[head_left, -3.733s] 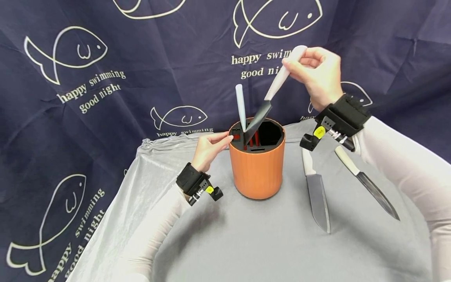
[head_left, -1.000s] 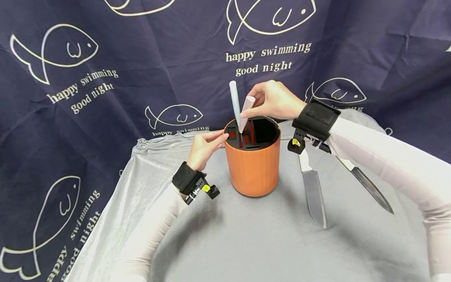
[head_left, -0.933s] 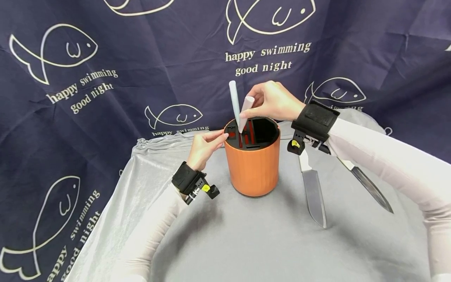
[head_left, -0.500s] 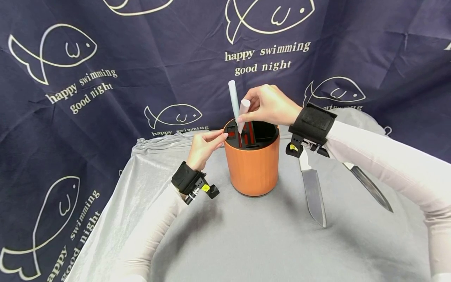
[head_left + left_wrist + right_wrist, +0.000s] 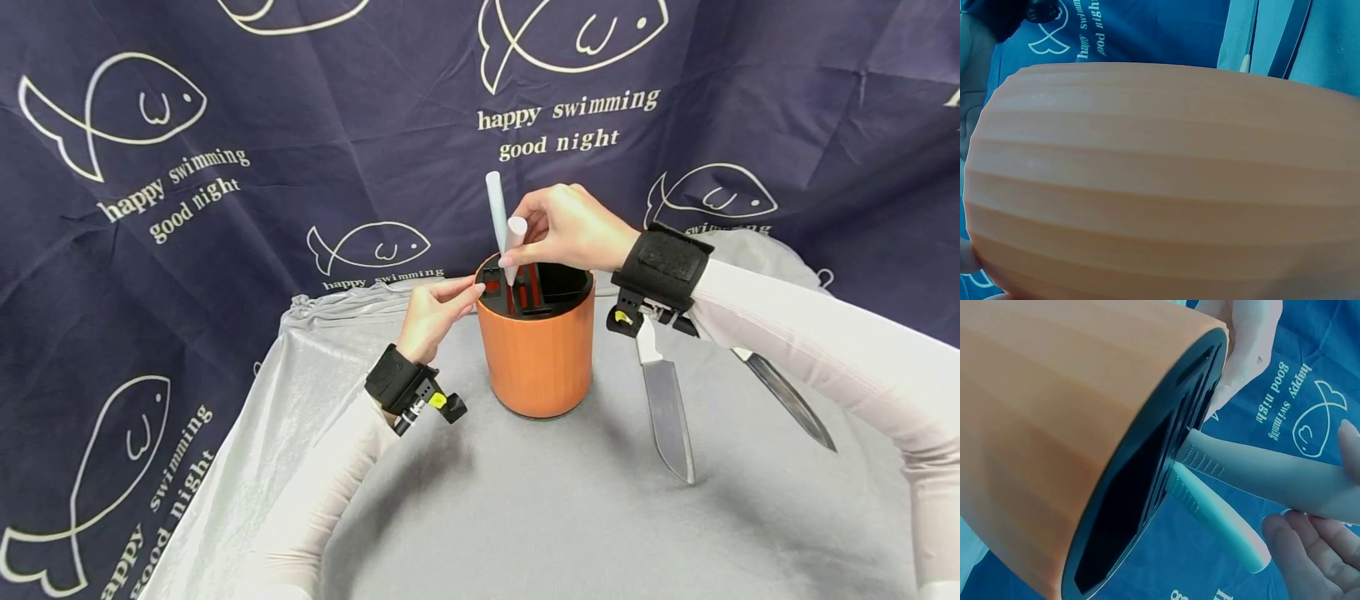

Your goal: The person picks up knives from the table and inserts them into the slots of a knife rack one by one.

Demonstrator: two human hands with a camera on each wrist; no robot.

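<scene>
An orange knife block with a black slotted top stands upright on the cloth. My left hand pinches its left rim, thumb on top. From the right, my right hand grips a pale pinkish knife handle between thumb and fingers. That knife's blade is hidden down in a slot, with the lower end of the handle right at the block's top. Close beside it a light blue knife handle sticks up from the block. The left wrist view is mostly filled by the block's ribbed side.
Right of the block, a broad-bladed knife with a white handle lies on the grey cloth. Further right lies a narrower knife, its handle partly hidden by my right sleeve. A dark blue fish-print curtain hangs behind.
Earlier the pinkish-handled knife was tilted high with its blade showing; my right hand has lowered it into the block and, lately, eased it slightly further down and left. The left hand stays at the rim.
</scene>
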